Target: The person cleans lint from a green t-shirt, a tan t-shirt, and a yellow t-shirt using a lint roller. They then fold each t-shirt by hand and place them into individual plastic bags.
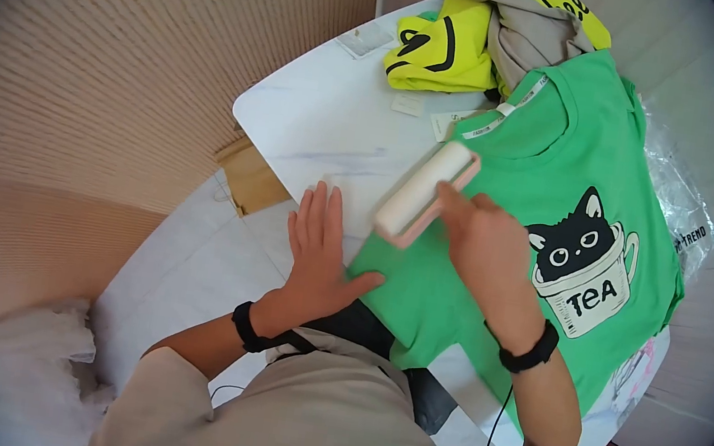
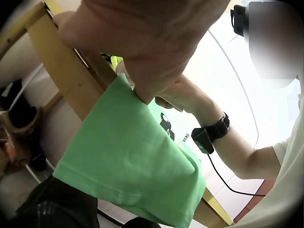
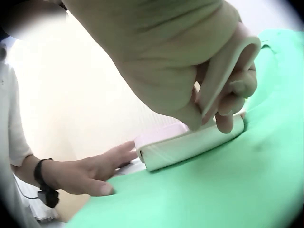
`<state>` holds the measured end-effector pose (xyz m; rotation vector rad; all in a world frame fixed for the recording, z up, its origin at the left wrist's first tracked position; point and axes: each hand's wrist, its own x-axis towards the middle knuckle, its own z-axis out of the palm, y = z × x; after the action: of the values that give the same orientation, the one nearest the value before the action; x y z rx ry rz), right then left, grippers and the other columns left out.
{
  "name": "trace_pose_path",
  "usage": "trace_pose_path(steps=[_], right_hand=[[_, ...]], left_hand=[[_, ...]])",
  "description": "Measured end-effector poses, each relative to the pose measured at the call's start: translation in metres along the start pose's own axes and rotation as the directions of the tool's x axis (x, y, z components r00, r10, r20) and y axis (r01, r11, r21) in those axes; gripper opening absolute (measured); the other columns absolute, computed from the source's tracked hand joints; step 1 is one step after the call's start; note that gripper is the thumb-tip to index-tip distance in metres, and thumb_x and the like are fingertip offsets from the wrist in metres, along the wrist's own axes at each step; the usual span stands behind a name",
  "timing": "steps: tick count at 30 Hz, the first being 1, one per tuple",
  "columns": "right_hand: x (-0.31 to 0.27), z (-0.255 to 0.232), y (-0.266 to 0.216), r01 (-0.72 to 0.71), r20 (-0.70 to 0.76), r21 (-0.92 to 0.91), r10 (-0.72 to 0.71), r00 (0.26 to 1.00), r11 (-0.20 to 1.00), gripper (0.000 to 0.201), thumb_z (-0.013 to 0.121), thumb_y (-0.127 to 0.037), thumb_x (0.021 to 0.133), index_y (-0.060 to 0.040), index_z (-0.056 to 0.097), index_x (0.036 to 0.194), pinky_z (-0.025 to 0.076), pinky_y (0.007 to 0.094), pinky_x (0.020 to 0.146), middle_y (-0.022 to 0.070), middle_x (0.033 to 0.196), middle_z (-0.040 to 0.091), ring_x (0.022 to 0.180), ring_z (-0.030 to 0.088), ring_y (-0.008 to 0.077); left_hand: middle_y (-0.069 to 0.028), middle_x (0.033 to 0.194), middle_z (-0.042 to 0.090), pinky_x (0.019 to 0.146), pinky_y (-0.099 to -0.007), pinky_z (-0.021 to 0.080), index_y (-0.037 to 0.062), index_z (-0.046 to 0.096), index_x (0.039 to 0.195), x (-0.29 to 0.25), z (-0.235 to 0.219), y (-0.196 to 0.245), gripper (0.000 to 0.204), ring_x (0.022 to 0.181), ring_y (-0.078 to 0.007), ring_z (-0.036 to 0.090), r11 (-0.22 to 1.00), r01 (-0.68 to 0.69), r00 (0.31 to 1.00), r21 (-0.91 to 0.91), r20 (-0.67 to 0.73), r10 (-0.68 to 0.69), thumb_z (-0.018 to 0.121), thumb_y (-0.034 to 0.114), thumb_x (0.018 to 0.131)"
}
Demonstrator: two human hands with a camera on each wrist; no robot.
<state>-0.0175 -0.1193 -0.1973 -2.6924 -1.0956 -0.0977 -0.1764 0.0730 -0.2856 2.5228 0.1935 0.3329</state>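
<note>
A green T-shirt (image 1: 493,165) with a black cat-in-a-cup print marked "TEA" (image 1: 589,292) lies spread over the white table (image 1: 299,115). My right hand (image 1: 492,251) grips the pink handle of a lint roller (image 1: 424,189). In the right wrist view, the white roll (image 3: 199,148) lies along the green cloth, with fingers curled round the handle above it. My left hand (image 1: 317,249) lies with fingers outstretched at the table's near edge, its thumb on the shirt's sleeve. Seen from the left wrist, the sleeve (image 2: 128,152) hangs over the edge below that hand.
Beyond the collar lie a bright yellow garment (image 1: 450,49) and a grey one (image 1: 529,37), with a paper tag (image 1: 448,125) nearby. A clear plastic bag (image 1: 683,209) sticks out at the shirt's right. A cardboard box (image 1: 252,179) stands below the table's left edge.
</note>
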Motion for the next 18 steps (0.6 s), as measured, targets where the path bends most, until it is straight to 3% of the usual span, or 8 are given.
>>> trace_pose_path(steps=[4,7,10,13,16,18], right_hand=[[0.008,-0.008,0.023,-0.029,-0.075,0.133,0.039,0.996,0.991,0.033,0.068,-0.015,0.096,-0.0147,0.069,0.129,0.056,0.0484,0.061,0.0168,0.086,0.069,0.072,0.07,0.0381],[-0.007,-0.023,0.009,-0.007,-0.049,0.131,0.013,0.999,0.991,0.036,0.07,-0.015,0.094,-0.0154,0.069,0.129,0.056,0.048,0.06,0.0154,0.086,0.068,0.071,0.07,0.0375],[-0.026,-0.023,0.001,-0.005,0.045,0.092,0.001,0.999,0.996,0.037,0.069,-0.013,0.093,-0.0163,0.068,0.13,0.056,0.0466,0.06,0.0141,0.086,0.067,0.071,0.07,0.0367],[-0.029,-0.003,0.005,0.01,-0.021,0.12,-0.008,1.0,0.993,0.037,0.067,-0.011,0.093,-0.0166,0.068,0.129,0.056,0.0453,0.059,0.0131,0.085,0.067,0.07,0.07,0.0358],[-0.024,0.007,0.002,0.027,-0.069,0.128,-0.019,0.997,0.991,0.037,0.065,-0.009,0.092,-0.0156,0.069,0.128,0.056,0.0457,0.059,0.0136,0.083,0.066,0.069,0.069,0.036],[-0.016,0.012,0.004,0.0,-0.078,0.113,0.008,0.997,0.994,0.036,0.07,-0.011,0.091,-0.0152,0.07,0.126,0.055,0.0465,0.06,0.0138,0.083,0.066,0.071,0.069,0.0368]], left_hand=[[-0.0341,0.169,0.007,0.117,-0.0734,0.005,-0.0002,0.013,0.166,0.002,-0.003,0.005,0.121,0.154,-0.0566,0.006,0.999,0.004,0.999,0.035,0.052,-0.006,0.083,0.051,0.082],[-0.0313,0.17,0.007,0.116,-0.0761,0.002,0.0061,0.019,0.167,0.007,-0.009,0.006,0.11,0.155,-0.0565,0.004,0.99,-0.101,0.985,0.099,0.152,0.085,0.08,0.048,0.086],[-0.0308,0.171,0.008,0.115,-0.0762,0.002,0.0078,0.023,0.167,0.009,-0.011,0.006,0.102,0.155,-0.0564,0.003,0.979,-0.146,0.973,0.139,0.199,0.117,0.078,0.046,0.089],[-0.0307,0.17,0.008,0.118,-0.0715,0.006,0.0058,0.023,0.166,0.004,-0.011,0.006,0.103,0.155,-0.0558,0.004,0.984,-0.105,0.977,0.144,0.199,0.075,0.08,0.043,0.088],[-0.0287,0.17,0.01,0.123,-0.0625,0.012,0.0017,0.023,0.164,-0.012,0.007,0.001,0.105,0.155,-0.0512,0.009,0.993,-0.055,0.988,-0.106,-0.15,0.039,0.083,0.04,0.087],[-0.0256,0.171,0.008,0.123,-0.0567,0.018,-0.0009,0.022,0.163,-0.031,0.024,-0.006,0.104,0.154,-0.0459,0.016,0.972,-0.008,0.973,-0.234,-0.227,-0.046,0.084,0.038,0.088]])
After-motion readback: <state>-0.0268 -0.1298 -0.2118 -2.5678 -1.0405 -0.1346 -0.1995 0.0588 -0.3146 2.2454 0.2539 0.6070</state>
